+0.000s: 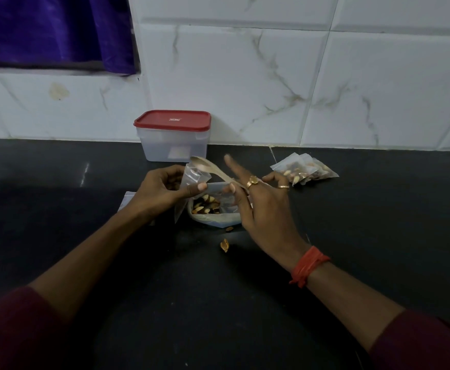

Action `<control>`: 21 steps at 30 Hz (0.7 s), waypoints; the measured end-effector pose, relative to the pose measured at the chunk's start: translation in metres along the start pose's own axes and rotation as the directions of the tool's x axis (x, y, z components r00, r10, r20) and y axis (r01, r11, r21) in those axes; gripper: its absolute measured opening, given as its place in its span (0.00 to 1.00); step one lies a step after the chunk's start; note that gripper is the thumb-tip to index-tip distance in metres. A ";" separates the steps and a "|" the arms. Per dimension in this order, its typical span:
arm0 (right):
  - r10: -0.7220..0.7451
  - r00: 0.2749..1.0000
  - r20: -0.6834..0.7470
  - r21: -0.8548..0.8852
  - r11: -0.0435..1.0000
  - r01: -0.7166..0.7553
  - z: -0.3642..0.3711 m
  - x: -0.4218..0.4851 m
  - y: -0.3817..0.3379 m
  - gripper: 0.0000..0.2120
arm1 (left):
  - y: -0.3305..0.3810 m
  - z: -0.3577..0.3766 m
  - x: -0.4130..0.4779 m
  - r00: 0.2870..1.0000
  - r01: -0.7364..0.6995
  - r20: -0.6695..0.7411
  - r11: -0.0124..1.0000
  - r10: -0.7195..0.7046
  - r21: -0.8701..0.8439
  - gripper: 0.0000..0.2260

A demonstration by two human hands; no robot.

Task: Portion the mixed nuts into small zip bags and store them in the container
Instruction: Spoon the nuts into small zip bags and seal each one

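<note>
— Dark stone counter (58,169), white veined tile wall (245,76) behind, purple curtain (45,30) top left. Go, hands first.

— Left hand (162,188) pinches a small zip bag (191,176) by its mouth, thumb in front and fingers curled behind. Right hand (261,209) pinches a spoon (207,166) low on the handle between thumb and middle finger; the index finger sticks out straight and holds nothing.

— Key relation?

— Spoon's long axis runs from 10 o'clock to 4 o'clock, with the bowl at the 10 end, right at the top of the small bag's mouth. Bag hangs down from the left hand's pinch, mouth up. My read: tipping in a scoop, or just tipped. Can't tell if the bowl is loaded.

— Supply?

— Open nut bag (218,218) sits on the counter just below both hands, at 6 o'clock from the spoon bowl. Mixed nuts (206,205) show inside. Right hand is nearer to it.

— Done portions?

— Pile of filled bags (305,169) at 2 o'clock from the nut bag, apart from the right hand. Count unclear.

— Container?

— Container (174,145) at 12 o'clock against the wall, red lid (172,119) on. Looks mostly empty through the cloudy sides, so storing isn't started, I'd say.

— Strays?

— Two loose nuts (224,245) on the counter at 6 o'clock from the nut bag.
</note>
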State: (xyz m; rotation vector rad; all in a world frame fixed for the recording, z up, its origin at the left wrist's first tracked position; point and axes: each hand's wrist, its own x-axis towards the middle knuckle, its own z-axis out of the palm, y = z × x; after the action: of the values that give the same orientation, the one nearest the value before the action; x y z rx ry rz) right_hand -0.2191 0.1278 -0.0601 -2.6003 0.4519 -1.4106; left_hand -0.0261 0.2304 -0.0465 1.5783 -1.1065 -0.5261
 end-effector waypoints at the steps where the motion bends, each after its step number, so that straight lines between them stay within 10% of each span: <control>1: 0.024 1.000 -0.008 0.015 1.000 -0.024 -0.002 0.001 -0.001 0.21 | 0.000 0.000 0.000 1.000 0.006 -0.001 1.000 -0.006 -0.003 0.24; 9: 0.035 0.984 -0.173 0.074 0.997 -0.023 -0.023 0.004 0.010 0.10 | -0.004 -0.005 0.004 0.992 0.055 -0.113 0.997 -0.062 -0.059 0.30; 21: -0.340 0.903 0.263 0.010 0.937 0.350 -0.017 0.001 0.033 0.14 | 0.000 0.000 0.003 0.993 0.080 -0.087 0.996 -0.084 -0.050 0.27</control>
State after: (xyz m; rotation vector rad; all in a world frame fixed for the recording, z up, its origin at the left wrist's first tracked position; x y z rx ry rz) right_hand -0.2391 0.0964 -0.0588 -2.9502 -0.0230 -1.1199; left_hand -0.0248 0.2283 -0.0457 1.5961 -0.9592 -0.5279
